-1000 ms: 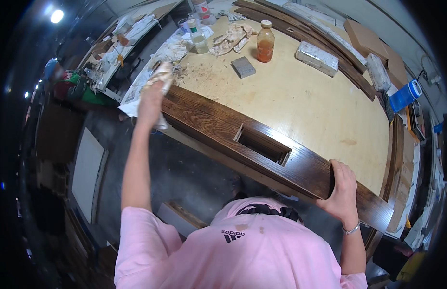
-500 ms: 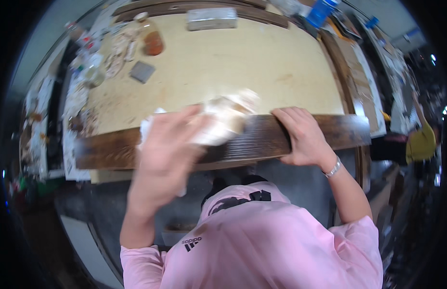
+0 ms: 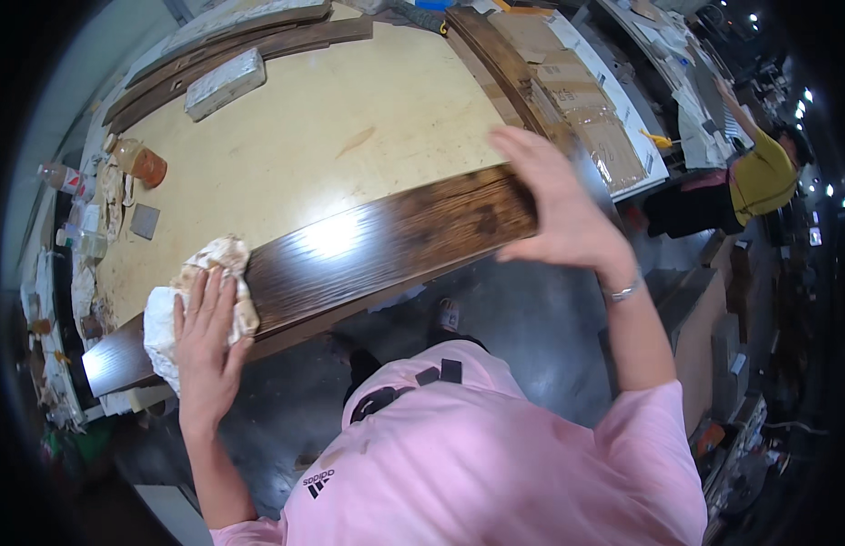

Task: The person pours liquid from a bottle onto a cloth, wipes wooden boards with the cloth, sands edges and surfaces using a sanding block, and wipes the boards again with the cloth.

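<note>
A long dark-brown wooden board [image 3: 386,232] with a glossy, grained face lies slantwise along the worktable's near edge. My left hand [image 3: 207,341] presses a crumpled white rag [image 3: 227,259] with brown stains onto the board's left part; its fingers lie along the cloth. Over the right part is my right hand [image 3: 568,205], thumb and fingers spread wide across the board's width, with nothing in it. Whether that hand touches the board I cannot tell.
On the pale tabletop [image 3: 349,109] stand a bottle of reddish-brown liquid [image 3: 140,162], a grey square pad [image 3: 145,221] and a wrapped block [image 3: 225,85]. Dark boards [image 3: 213,68] line the back. Cardboard [image 3: 581,109] lies at the right, where a person in yellow [image 3: 759,182] works.
My left hand has brought the rag leftward along the board. My right hand has loosened from its grip and spread its fingers. The view has turned, so the board slants more.
</note>
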`<state>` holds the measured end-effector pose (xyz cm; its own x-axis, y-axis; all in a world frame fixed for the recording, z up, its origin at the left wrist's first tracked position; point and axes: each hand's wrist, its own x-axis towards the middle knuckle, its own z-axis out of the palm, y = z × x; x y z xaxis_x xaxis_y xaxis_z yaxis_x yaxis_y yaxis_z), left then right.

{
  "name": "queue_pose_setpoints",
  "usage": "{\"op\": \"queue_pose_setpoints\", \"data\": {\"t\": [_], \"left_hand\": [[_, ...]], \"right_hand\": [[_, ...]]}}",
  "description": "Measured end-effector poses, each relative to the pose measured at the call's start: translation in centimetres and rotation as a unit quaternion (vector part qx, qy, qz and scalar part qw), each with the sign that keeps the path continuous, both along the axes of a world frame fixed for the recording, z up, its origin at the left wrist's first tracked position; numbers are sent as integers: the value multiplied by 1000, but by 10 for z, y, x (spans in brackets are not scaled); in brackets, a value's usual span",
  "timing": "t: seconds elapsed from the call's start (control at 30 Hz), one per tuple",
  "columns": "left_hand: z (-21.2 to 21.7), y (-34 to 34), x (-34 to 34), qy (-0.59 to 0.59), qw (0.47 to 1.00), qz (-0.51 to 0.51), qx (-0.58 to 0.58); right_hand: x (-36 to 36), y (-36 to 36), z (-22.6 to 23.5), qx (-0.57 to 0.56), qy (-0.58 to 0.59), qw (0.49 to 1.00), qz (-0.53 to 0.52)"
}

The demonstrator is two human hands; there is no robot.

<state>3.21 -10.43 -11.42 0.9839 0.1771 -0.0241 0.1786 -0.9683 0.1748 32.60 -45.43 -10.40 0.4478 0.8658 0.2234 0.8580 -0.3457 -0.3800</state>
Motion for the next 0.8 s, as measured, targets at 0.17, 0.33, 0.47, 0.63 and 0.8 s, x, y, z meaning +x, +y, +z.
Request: {"op": "queue_pose_setpoints", "data": {"t": [0.17,0.33,0.47,0.63,0.8], "left_hand": [[4,-39,28,-11,994,97,-47],[6,-118,107,-24,989,45,-140],[2,-225,194,-75,961,-181,-194],[10,-257,223,-74,934,-287,-199],[17,-212,200,-24,991,-123,-38]], "right_hand": [[63,-67,-42,60,143,988,21],[68,-64,-69,128,286,948,65],[64,-63,-71,182,334,924,50],[72,-74,-80,212,404,888,58],[73,-73,-89,229,462,853,76]]}}
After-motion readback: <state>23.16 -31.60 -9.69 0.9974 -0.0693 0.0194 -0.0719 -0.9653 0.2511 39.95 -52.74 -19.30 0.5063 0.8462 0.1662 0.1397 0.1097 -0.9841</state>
